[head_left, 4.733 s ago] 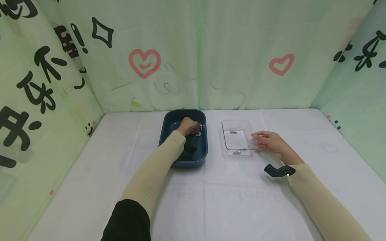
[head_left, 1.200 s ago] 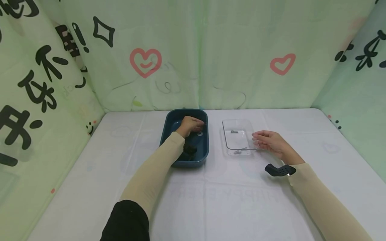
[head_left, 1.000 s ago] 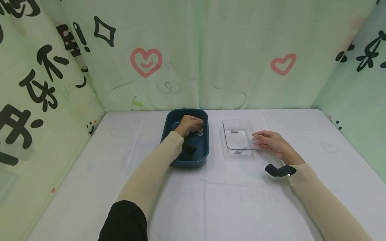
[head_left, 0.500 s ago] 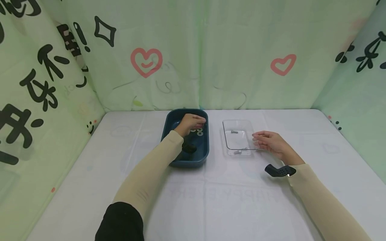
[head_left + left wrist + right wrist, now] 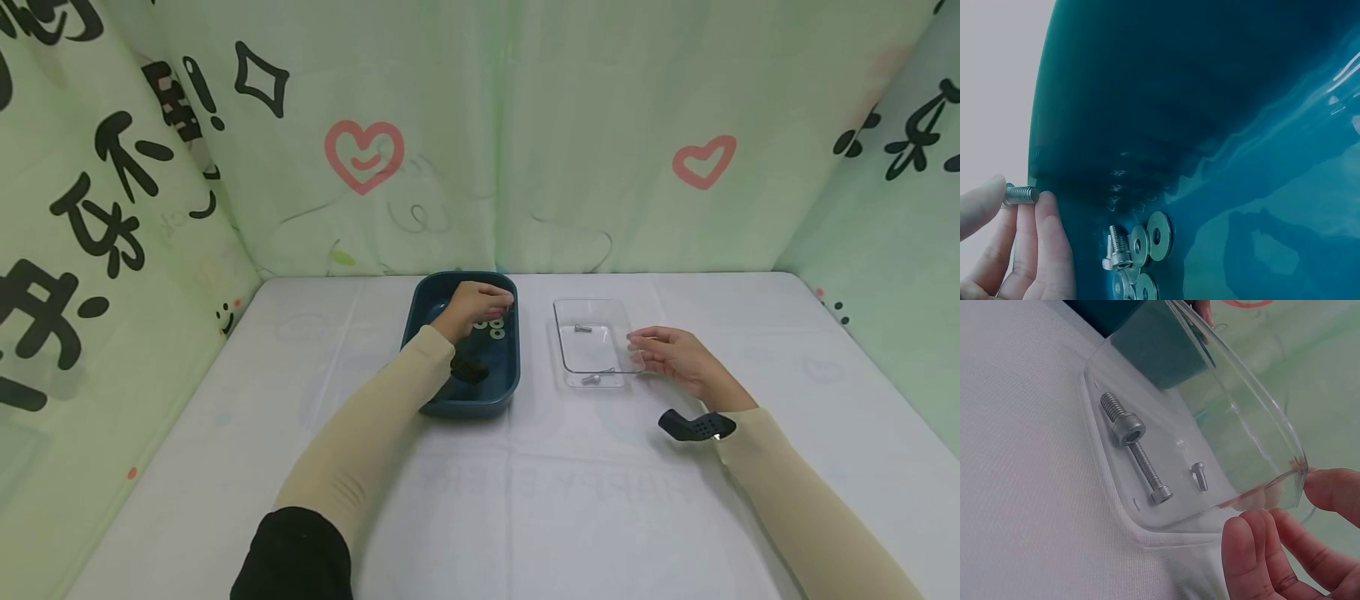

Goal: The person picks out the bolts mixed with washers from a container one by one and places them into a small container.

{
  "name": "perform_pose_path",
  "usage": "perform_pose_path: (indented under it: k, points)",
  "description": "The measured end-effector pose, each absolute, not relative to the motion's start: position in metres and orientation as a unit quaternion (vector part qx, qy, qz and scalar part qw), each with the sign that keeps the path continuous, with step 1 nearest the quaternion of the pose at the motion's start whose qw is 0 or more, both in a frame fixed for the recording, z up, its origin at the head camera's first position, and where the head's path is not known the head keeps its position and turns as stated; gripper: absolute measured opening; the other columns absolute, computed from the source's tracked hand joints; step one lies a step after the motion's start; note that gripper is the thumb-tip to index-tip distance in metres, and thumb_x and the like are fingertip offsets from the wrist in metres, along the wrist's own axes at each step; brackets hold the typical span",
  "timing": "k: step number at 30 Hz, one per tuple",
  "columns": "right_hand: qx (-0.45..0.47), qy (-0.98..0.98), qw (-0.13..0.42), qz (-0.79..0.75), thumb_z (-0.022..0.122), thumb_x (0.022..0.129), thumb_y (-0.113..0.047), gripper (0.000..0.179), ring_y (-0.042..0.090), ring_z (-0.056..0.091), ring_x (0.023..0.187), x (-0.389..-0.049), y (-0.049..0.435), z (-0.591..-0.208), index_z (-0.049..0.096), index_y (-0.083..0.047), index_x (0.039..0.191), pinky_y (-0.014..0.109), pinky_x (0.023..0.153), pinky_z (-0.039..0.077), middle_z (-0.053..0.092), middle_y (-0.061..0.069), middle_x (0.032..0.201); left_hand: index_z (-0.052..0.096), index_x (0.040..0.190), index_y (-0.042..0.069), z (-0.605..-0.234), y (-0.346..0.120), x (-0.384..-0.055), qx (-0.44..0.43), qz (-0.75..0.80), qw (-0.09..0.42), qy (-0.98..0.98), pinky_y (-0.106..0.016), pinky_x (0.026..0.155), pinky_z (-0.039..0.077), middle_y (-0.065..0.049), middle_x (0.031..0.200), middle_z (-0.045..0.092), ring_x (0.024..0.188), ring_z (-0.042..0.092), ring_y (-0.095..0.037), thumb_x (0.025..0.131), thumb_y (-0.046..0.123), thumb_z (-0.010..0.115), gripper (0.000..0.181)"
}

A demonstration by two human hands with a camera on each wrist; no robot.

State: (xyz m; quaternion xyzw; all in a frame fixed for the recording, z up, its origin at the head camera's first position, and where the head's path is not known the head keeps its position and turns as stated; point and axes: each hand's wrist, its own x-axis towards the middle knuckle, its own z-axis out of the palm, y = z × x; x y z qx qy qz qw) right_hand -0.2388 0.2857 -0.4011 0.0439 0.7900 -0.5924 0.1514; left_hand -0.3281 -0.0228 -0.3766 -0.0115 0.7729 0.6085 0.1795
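My left hand (image 5: pixel 474 304) is over the far right part of a dark blue bin (image 5: pixel 508 385). In the left wrist view, its thumb and fingers pinch a short silver bolt (image 5: pixel 1021 195) level with the bin's rim. Flat washers (image 5: pixel 1160 236) and socket-head screws (image 5: pixel 1119 247) lie below on the bin's floor. My right hand (image 5: pixel 675 354) grips a clear plastic box (image 5: pixel 564 358) by its right edge, thumb at the rim. Inside that box are a thick socket-head bolt (image 5: pixel 1127 427), a longer thin one (image 5: pixel 1146 467) and a small screw (image 5: pixel 1199 476).
The bin and the box stand side by side on a white-covered table (image 5: pixel 525 500), a narrow gap between them. A printed green curtain (image 5: pixel 585 167) closes off the back and sides. Dark wrist cameras hang at the left wrist (image 5: pixel 468 369) and right wrist (image 5: pixel 696 425).
My left hand has risen slightly and shifted toward the bin's far right rim, bringing more washers into view beneath it. My right hand and the box have stayed in place.
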Motion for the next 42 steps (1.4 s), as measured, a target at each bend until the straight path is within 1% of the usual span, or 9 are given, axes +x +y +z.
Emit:
perform_pose_path:
  k: [8,15,25,34,42]
  points:
    - [0.047,0.795,0.148,-0.587,0.053,0.096,-0.028,0.050,-0.003,0.058,0.081,-0.240,0.286,-0.402,0.041,0.005,0.131,0.013,0.077,0.053,0.059,-0.022,0.087,0.065,0.114,0.003,-0.371,-0.023,-0.326,0.000,0.605,0.180,0.776,-0.033,0.097,0.050,-0.015,0.119,0.065,0.112,0.063,-0.025,0.089,0.015,0.064,0.028]
    - [0.047,0.793,0.149,-0.589,0.053,0.096,-0.027,0.049,-0.002,0.059,0.081,-0.240,0.287,-0.403,0.041,0.005,0.131,0.013,0.077,0.053,0.060,-0.021,0.088,0.065,0.114,0.003,-0.369,-0.022,-0.326,0.003,0.613,0.185,0.768,-0.035,0.098,0.049,-0.016,0.118,0.065,0.111,0.063,-0.026,0.089,0.016,0.064,0.028]
    - [0.047,0.798,0.147,-0.582,0.054,0.095,-0.031,0.057,-0.002,0.059,0.081,-0.240,0.286,-0.403,0.038,0.007,0.135,0.014,0.077,0.053,0.059,-0.022,0.088,0.064,0.116,0.005,-0.362,-0.019,-0.321,0.014,0.611,0.198,0.766,-0.036,0.101,0.047,-0.015,0.118,0.065,0.111,0.063,-0.025,0.090,0.018,0.064,0.030]
    - [0.053,0.796,0.150,-0.584,0.055,0.094,-0.033,0.059,-0.002,0.059,0.082,-0.240,0.286,-0.403,0.037,0.006,0.135,0.013,0.078,0.053,0.059,-0.021,0.088,0.063,0.117,0.003,-0.353,-0.012,-0.310,0.035,0.610,0.203,0.765,-0.035,0.100,0.048,-0.016,0.118,0.065,0.109,0.064,-0.025,0.089,0.016,0.064,0.031]
    - [0.052,0.794,0.150,-0.587,0.054,0.095,-0.031,0.058,-0.002,0.059,0.082,-0.239,0.286,-0.403,0.037,0.007,0.135,0.014,0.077,0.053,0.060,-0.021,0.087,0.065,0.115,0.004,-0.349,-0.001,-0.302,0.049,0.599,0.209,0.771,-0.029,0.094,0.051,-0.014,0.116,0.066,0.107,0.065,-0.023,0.089,0.018,0.064,0.030]
